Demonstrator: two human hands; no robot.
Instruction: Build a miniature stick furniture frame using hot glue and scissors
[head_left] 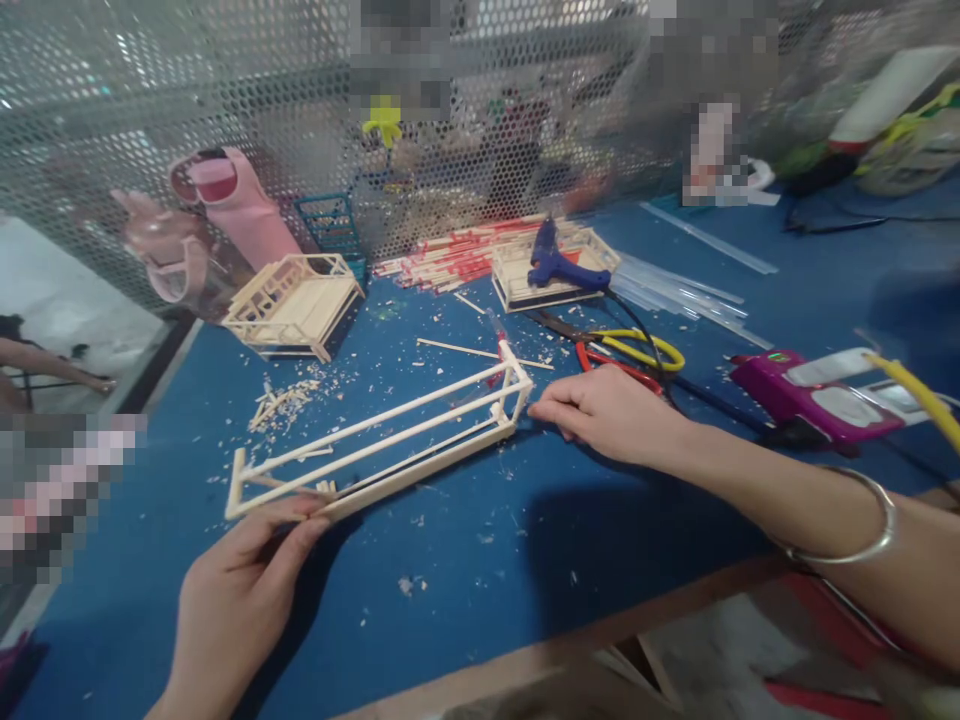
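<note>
A long box-shaped frame of thin wooden sticks [382,440] lies on the blue table [465,540]. My left hand [240,590] pinches the frame's near left end between thumb and fingers. My right hand [607,412], fingers curled, touches the frame's right end at its lower corner. A silver bangle [862,530] circles my right wrist.
A finished small stick bench [294,305] stands at the back left. A blue glue gun [559,265] rests on another stick frame [525,280], beside a bundle of red-tipped sticks [450,262] and clear glue rods [675,290]. Yellow and red pliers [630,355], a purple power strip [817,395], wood scraps and a perforated metal screen are nearby.
</note>
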